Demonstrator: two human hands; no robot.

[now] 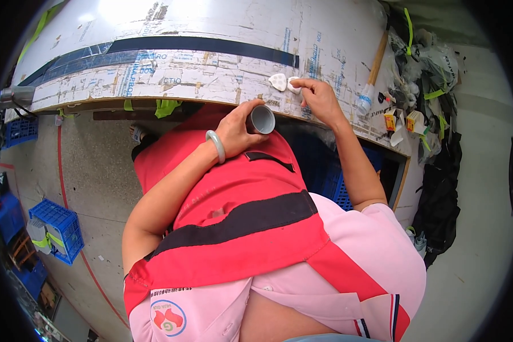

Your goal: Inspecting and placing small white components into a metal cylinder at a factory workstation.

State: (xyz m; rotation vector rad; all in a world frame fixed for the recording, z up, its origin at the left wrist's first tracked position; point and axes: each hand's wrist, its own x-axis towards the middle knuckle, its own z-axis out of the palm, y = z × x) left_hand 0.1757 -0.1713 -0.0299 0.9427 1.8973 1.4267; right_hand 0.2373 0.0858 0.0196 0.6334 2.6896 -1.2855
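The left hand [233,129] holds a grey cup [261,120] just in front of the worktop [216,82], its fingers wrapped round the side and the mouth turned up. The right hand [320,102] reaches over the worktop near its front edge, index finger at the small white piece [292,89] nearest it; whether its fingers pinch the piece or only touch it, I cannot tell. Another white piece [277,82] lies just left of that one.

To handle these well, I would keep the cup steady and its mouth up, grip it without squeezing, and take the small pieces one at a time by their edges, well away from the worktop's edge.

Counted: one cup, two white pieces, one wooden-handled tool [376,62] toward the right end, and two small orange-and-yellow boxes [390,120] beyond it.
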